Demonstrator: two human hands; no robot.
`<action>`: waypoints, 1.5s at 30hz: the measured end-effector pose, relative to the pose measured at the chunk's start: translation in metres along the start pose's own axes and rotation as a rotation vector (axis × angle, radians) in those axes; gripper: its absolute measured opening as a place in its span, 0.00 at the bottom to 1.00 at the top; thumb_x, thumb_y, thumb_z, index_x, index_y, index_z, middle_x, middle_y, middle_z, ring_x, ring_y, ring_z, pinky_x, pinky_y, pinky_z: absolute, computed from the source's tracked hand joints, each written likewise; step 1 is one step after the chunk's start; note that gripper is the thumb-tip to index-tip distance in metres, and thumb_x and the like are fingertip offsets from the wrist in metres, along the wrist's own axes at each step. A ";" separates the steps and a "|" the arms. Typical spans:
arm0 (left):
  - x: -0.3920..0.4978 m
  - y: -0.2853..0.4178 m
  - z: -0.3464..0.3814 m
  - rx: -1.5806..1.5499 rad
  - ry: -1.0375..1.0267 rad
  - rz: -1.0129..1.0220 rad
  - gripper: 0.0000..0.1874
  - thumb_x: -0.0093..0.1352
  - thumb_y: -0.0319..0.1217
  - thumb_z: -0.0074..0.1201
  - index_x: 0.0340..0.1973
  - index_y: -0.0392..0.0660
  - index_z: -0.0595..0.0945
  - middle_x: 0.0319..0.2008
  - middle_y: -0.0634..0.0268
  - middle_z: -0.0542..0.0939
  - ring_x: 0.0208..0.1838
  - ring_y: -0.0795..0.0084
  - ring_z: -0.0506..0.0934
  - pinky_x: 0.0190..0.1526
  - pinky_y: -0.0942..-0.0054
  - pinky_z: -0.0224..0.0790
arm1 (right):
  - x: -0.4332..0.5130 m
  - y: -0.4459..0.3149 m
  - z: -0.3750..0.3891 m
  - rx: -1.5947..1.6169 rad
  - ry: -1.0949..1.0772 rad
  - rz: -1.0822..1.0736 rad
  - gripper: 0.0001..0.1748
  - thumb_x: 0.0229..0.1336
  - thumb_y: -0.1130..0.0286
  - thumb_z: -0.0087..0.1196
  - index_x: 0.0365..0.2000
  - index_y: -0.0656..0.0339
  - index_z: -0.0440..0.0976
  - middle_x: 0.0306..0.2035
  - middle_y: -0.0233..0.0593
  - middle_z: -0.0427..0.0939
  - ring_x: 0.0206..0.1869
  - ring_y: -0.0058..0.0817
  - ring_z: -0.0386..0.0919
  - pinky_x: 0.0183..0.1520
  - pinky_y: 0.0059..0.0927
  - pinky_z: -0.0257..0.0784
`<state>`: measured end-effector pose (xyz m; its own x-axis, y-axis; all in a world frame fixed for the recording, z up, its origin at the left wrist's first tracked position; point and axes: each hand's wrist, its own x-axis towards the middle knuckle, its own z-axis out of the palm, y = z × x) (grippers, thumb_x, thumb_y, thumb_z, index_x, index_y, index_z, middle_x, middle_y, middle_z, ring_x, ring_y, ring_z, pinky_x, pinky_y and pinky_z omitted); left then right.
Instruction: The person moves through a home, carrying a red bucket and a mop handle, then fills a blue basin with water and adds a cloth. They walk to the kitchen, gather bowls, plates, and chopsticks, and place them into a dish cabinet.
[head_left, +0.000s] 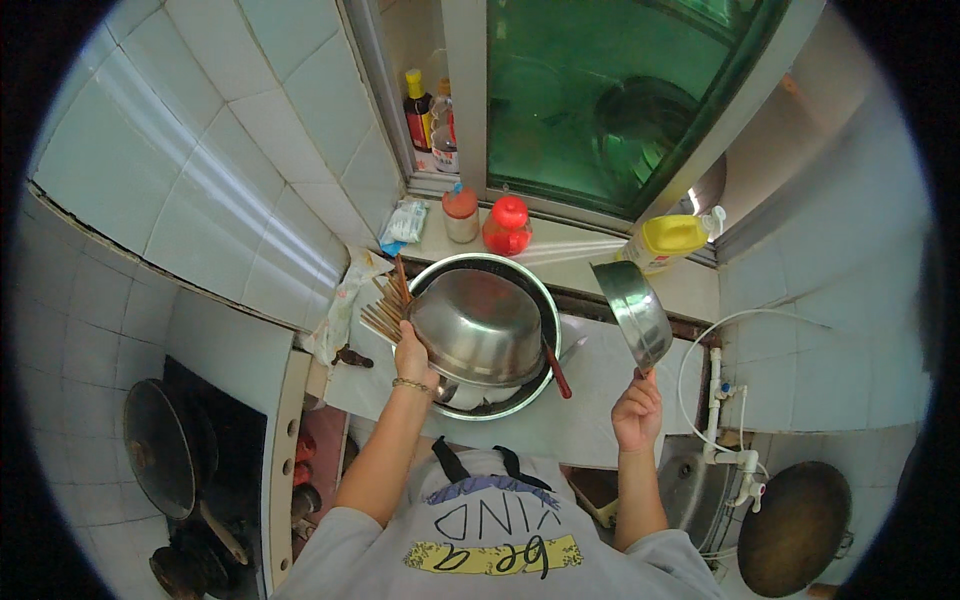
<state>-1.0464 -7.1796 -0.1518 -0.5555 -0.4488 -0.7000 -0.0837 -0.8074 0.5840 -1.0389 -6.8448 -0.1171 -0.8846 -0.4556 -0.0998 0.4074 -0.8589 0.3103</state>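
Note:
My left hand is at the left rim of a large metal basin, its fingers closed about something at the edge of an upturned steel bowl in the basin; exactly what it grips is partly hidden. Beside it a bundle of wooden chopsticks sticks out to the left. White dishes show under the bowl, and a dark red handle leans over the right rim. Raised at the right, my right hand holds a steel bowl by its lower edge, tilted on its side.
Behind the basin, a ledge bears a red-lidded jar, a red jar and a yellow pump bottle. A sink with white pipes lies at right, near a wok. Left is a stove with a lidded pan.

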 end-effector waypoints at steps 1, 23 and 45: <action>-0.002 0.003 0.001 0.023 -0.001 -0.004 0.25 0.72 0.47 0.35 0.51 0.40 0.70 0.50 0.61 0.72 0.50 0.64 0.70 0.52 0.62 0.65 | 0.001 -0.002 -0.003 0.004 -0.007 -0.003 0.19 0.68 0.61 0.31 0.39 0.63 0.69 0.18 0.25 0.65 0.18 0.13 0.62 0.20 0.14 0.58; -0.038 0.038 -0.006 0.036 -0.102 -0.052 0.22 0.73 0.44 0.34 0.49 0.39 0.71 0.48 0.62 0.73 0.48 0.66 0.71 0.50 0.64 0.66 | 0.008 -0.006 -0.010 0.089 -0.008 -0.008 0.19 0.68 0.61 0.32 0.37 0.63 0.70 0.16 0.24 0.65 0.18 0.14 0.62 0.21 0.15 0.59; -0.114 0.064 -0.037 -0.026 -0.470 0.085 0.25 0.72 0.48 0.31 0.55 0.42 0.67 0.56 0.58 0.68 0.57 0.61 0.67 0.58 0.60 0.59 | -0.072 -0.063 0.135 -0.432 -0.410 -0.330 0.24 0.67 0.53 0.27 0.42 0.55 0.71 0.08 0.20 0.61 0.10 0.13 0.57 0.13 0.17 0.55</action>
<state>-0.9583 -7.1946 -0.0497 -0.8741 -0.2966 -0.3847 -0.0040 -0.7875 0.6162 -1.0311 -6.7265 -0.0015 -0.9578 -0.1016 0.2688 0.0803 -0.9928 -0.0892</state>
